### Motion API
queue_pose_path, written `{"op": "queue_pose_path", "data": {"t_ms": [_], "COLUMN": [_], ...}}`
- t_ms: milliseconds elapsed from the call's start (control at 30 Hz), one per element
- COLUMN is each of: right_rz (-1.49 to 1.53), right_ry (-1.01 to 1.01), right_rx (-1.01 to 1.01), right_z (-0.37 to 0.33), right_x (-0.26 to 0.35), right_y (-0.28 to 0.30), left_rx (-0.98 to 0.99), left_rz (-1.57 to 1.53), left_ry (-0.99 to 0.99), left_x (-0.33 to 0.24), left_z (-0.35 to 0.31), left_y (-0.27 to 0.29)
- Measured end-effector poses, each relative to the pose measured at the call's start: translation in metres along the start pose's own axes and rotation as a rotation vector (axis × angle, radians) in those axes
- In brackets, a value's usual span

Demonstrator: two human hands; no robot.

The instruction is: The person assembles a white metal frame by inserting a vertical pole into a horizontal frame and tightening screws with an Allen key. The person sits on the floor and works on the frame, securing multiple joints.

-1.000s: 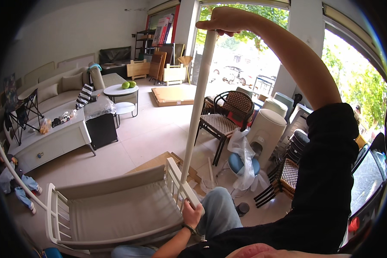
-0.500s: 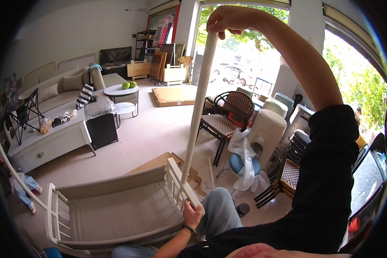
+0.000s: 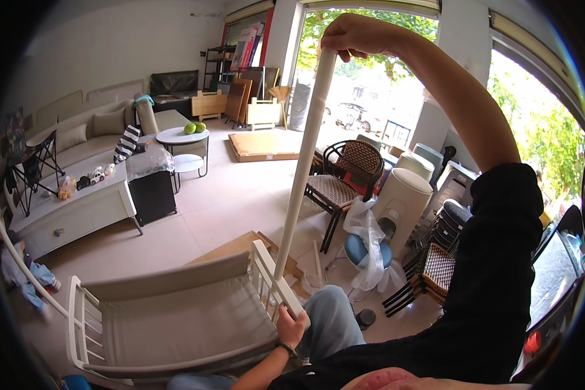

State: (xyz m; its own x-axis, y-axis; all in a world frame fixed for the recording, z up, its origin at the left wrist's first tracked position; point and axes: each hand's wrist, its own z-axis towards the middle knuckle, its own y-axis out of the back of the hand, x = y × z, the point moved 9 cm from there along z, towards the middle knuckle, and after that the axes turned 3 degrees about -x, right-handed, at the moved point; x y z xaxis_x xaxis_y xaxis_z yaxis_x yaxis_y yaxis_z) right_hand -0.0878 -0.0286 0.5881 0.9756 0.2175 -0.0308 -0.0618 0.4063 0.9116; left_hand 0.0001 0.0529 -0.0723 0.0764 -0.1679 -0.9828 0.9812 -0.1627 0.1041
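Observation:
At the upper middle, my right hand (image 3: 357, 36) is closed round the top end of a long cream pole (image 3: 305, 153). The pole slants down to the end rail (image 3: 281, 286) of a cream frame, and its foot meets that rail. Beige fabric (image 3: 182, 318) is stretched across the frame as a shallow bed with a raised back side. Close to my knee, my left hand (image 3: 291, 327) grips the near end of the same rail, below the pole's foot. A second, curved pole (image 3: 26, 266) rises from the frame's left end.
Flattened cardboard (image 3: 224, 250) lies behind the frame. Woven chairs (image 3: 348, 172), a white cylindrical bin (image 3: 403, 195) and a blue stool (image 3: 364, 250) under plastic stand to the right. A white cabinet (image 3: 78, 218) is at left, with a person (image 3: 29, 273) low beside it.
The pole's top and my right hand have shifted slightly right and down. My left hand stays on the rail. The person at the left edge has moved a little.

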Motion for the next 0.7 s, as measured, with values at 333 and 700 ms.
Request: {"op": "queue_pose_path", "data": {"t_ms": [333, 700], "right_rz": [-0.066, 0.547], "right_ry": [-0.134, -0.158], "right_rx": [-0.082, -0.365], "right_z": [-0.008, -0.095], "right_x": [0.008, -0.023], "right_y": [0.0, -0.18], "left_rx": [-0.015, 0.484], "left_rz": [0.005, 0.806], "left_ry": [-0.013, -0.416], "left_x": [0.002, -0.028], "left_z": [-0.009, -0.029], "left_y": [0.004, 0.077]}}
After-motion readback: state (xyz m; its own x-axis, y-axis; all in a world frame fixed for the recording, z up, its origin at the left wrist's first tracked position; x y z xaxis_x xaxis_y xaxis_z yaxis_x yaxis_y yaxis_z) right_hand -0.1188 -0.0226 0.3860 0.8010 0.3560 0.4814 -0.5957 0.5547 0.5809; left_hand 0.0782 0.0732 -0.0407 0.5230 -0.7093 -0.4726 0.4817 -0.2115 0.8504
